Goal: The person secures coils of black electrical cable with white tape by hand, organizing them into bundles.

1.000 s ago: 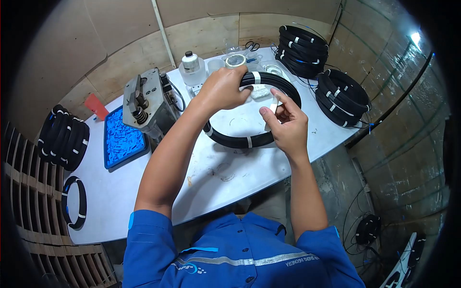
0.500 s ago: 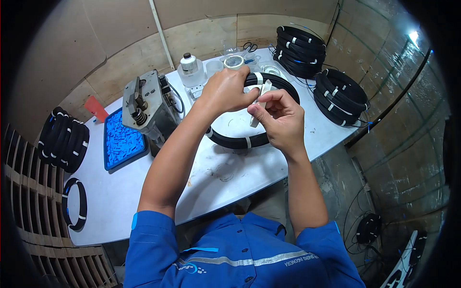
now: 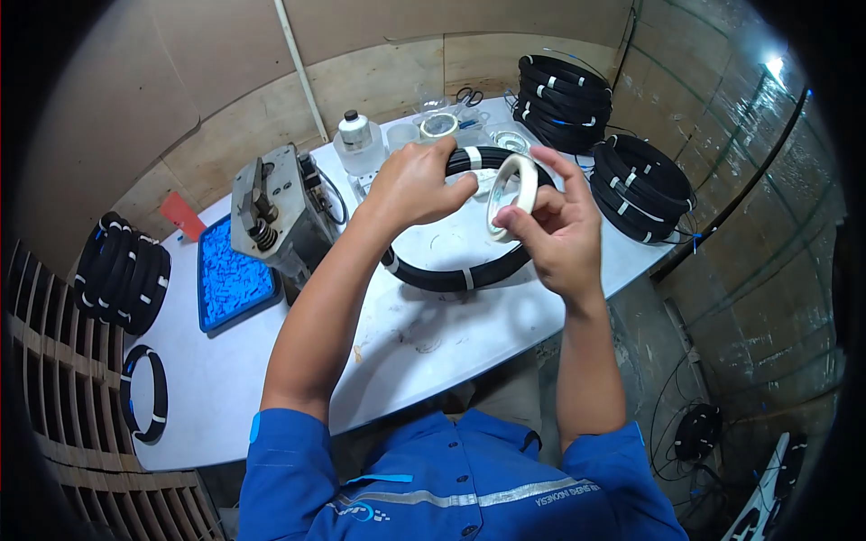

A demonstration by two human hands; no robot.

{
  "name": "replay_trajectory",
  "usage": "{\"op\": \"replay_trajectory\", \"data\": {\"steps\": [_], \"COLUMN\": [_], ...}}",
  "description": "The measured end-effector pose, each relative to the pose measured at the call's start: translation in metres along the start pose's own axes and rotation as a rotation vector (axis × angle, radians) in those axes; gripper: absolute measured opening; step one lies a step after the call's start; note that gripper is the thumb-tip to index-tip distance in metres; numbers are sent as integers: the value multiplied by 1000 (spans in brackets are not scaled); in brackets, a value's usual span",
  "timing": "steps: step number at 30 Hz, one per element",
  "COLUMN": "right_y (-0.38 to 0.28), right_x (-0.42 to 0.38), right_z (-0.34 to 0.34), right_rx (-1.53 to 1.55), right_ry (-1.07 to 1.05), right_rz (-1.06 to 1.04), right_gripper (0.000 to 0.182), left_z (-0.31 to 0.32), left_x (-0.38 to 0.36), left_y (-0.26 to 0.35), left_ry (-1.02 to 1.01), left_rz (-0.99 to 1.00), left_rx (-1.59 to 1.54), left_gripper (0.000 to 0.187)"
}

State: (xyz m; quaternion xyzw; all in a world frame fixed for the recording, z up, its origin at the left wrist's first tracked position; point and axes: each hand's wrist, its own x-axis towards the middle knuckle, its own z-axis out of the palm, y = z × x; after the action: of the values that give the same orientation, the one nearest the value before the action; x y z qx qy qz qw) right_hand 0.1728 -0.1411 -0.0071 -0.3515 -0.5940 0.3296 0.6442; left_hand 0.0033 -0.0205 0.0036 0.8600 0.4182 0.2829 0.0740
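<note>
My left hand point(image 3: 417, 186) is closed round the upper left of a black cable coil point(image 3: 442, 278), its thumb pointing inward over the ring. White tape bands wrap the coil in several places. In my right hand point(image 3: 568, 236) is a roll of cream masking tape point(image 3: 527, 191), pinched between thumb and fingers and tilted on edge above the coil's right side. The index finger is raised behind the roll. Part of the coil is hidden behind both hands and the roll.
A metal machine point(image 3: 284, 209) and a blue tray point(image 3: 239, 311) of small blue pieces stand left. Bundled black coils point(image 3: 564, 104) are stacked at the back right. Behind my left hand are a white bottle point(image 3: 354, 131), another tape roll point(image 3: 439, 126) and scissors point(image 3: 468, 96).
My right hand has moved right and away from my left thumb, turning the tape roll so its ring shape shows. My left hand stays on the coil.
</note>
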Motion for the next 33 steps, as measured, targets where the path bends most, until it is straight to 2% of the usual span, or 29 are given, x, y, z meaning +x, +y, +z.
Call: {"op": "replay_trajectory", "data": {"steps": [3,6,10,14,16,20,24,27,30,32,33], "right_y": [-19,-8,51,139,169,219,239,246,217,182,164], "right_x": [16,52,113,158,170,194,208,203,189,179,174], "right_z": [-15,-40,-75,-108,-114,-124,-137,-142,-131,-116,-109], "right_rx": [-66,-209,-474,-909,-972,-1194,-1250,-1165,-1188,-914,-768], "right_ry": [34,94,78,-44,-139,-210,-271,-287,-213,-156,-201], "right_rz": [-105,-174,-87,56,141,234,300,287,173,129,176], "right_gripper": [83,80,64,37,30,28,29,30,29,30,33], "left_z": [-3,2,-4,-6,-8,-5,-3,-1,0,0,1], "left_x": [-3,-6,-16,-29,-33,-38,-39,-36,-29,-24,-21], "left_y": [1,-6,-3,-1,5,8,11,7,1,-3,-5], "left_ry": [19,38,21,64,50,51,60,50,55,63,53], "left_rz": [14,41,67,119,105,115,115,91,74,64,65], "left_rx": [11,35,26,2,-21,-28,6,6,17,20,13], "left_gripper": [54,56,50,47,46,37,31,27,24,23,22]}}
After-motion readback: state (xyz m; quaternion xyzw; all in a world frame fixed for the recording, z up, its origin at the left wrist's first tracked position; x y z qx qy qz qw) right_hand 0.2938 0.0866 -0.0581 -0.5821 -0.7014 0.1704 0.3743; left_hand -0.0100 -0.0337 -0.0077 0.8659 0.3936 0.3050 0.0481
